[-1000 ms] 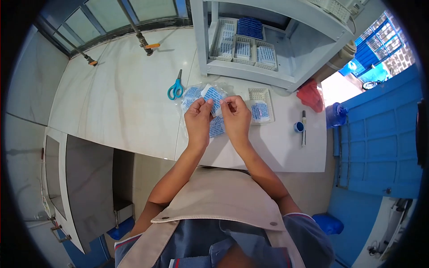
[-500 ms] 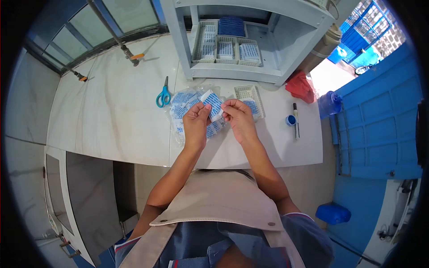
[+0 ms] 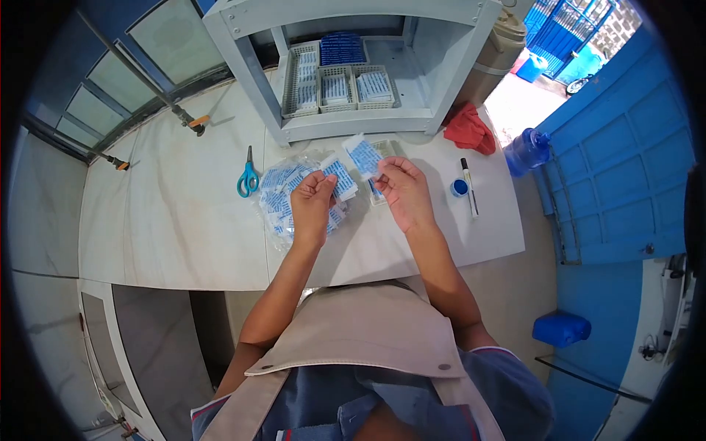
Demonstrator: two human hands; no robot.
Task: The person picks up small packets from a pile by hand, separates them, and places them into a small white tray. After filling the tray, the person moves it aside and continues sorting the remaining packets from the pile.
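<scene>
My left hand [image 3: 311, 209] pinches a few small white packets with blue print [image 3: 340, 178], fanned a little. My right hand [image 3: 406, 195] grips one similar blue-printed packet [image 3: 362, 156] by its lower end, raised and apart from those on the left. Beneath and beside my left hand lies a clear plastic bag [image 3: 276, 197] full of the same packets. A small cream basket [image 3: 385, 148] stands behind my right hand, which partly hides it; some printed packets show inside.
Teal scissors [image 3: 248, 178] lie left of the bag. On the right are a blue-topped cap or small jar [image 3: 459, 188], a marker [image 3: 468, 187], a red cloth [image 3: 469, 130] and a blue water bottle [image 3: 527, 152]. A grey shelf [image 3: 353, 126] holding several baskets rises at the back.
My right hand has drawn one packet away from those in my left hand and lifted it up and right. The camera view has shifted slightly.
</scene>
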